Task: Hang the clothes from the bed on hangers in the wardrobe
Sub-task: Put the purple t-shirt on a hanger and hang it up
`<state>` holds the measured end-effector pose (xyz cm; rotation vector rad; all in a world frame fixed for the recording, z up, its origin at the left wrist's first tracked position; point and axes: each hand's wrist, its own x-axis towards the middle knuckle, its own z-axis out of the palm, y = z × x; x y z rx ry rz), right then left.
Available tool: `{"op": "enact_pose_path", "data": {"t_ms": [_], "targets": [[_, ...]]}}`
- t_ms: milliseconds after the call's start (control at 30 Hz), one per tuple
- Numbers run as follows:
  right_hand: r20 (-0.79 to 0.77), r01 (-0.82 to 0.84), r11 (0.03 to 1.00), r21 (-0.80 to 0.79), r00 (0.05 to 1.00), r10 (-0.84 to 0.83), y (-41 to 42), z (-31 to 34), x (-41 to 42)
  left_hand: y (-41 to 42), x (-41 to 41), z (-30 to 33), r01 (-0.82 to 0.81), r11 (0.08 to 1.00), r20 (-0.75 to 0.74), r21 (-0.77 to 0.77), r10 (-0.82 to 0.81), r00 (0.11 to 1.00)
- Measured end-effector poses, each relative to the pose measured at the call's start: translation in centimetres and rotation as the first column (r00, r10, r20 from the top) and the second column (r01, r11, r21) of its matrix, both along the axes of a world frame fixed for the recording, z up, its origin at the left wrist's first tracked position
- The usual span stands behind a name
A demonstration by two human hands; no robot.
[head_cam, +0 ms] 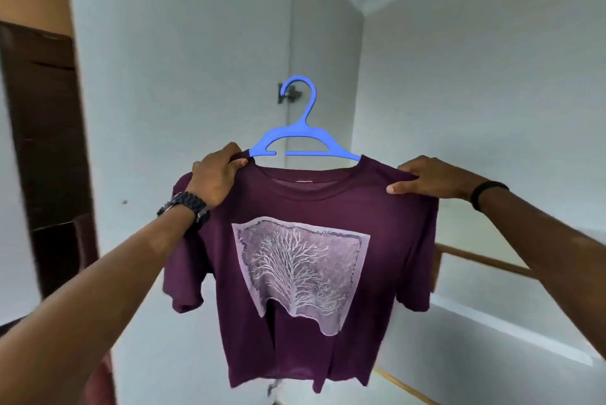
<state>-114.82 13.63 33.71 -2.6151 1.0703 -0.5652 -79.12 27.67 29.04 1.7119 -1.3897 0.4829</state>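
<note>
Fingers [241,162] of both hands pinching the maroon T-shirt [295,273] shoulders — blue hanger [305,139] between.

left hand [214,177]: raised, fingers curled | right hand [426,179]: raised, pinching

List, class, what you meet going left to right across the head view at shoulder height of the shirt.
Dark wooden door frame → wristwatch → left hand → blue hanger → right hand → black wristband.
</note>
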Motion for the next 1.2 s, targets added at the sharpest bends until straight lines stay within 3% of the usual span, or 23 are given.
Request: {"op": "enact_pose_path", "data": {"t_ms": [167,267,433,533,667,900,1000,1200], "targets": [[0.086,0.067,0.991,0.114,0.993,-0.077,-0.5,9.0,-5.0,-6.0,-2.0,10.4,0.144,0.989,-0.015,0.020,-0.144,0.990],[0.173,0.118,0.982,0.148,0.974,-0.144,-0.3,12.8,-7.7,-9.9,-4.4,15.2,0.091,0.996,0.037,0.014,-0.091,0.995],[0.302,0.278,0.958,-0.072,0.921,-0.245,-1.5,16.7,-12.1,-17.0,-10.9,20.2,-0.114,0.993,0.168,-0.026,0.117,0.979],[0.334,0.403,0.889,-0.219,0.887,-0.320,-2.7,18.6,-15.6,-21.1,-15.6,21.8,-0.043,0.996,0.107,-0.074,0.051,0.993],[0.394,0.517,0.758,-0.399,0.843,-0.367,-4.0,21.5,-20.4,-26.5,-22.2,23.6,0.153,0.979,0.011,-0.132,-0.153,0.988],[0.427,0.635,0.530,-0.562,0.771,-0.473,-7.4,28.5,-30.0,-35.4,-35.2,30.6,0.467,0.832,-0.189,-0.301,-0.532,0.826],[0.487,0.691,0.434,-0.578,0.719,-0.495,-9.3,30.9,-33.1,-38.8,-41.5,33.2,0.572,0.737,-0.173,-0.361,-0.656,0.735],[0.632,0.811,0.223,-0.541,0.567,-0.528,-15.4,34.7,-36.5,-46.1,-53.4,32.5,0.778,0.584,-0.199,-0.230,-0.811,0.550]]}}
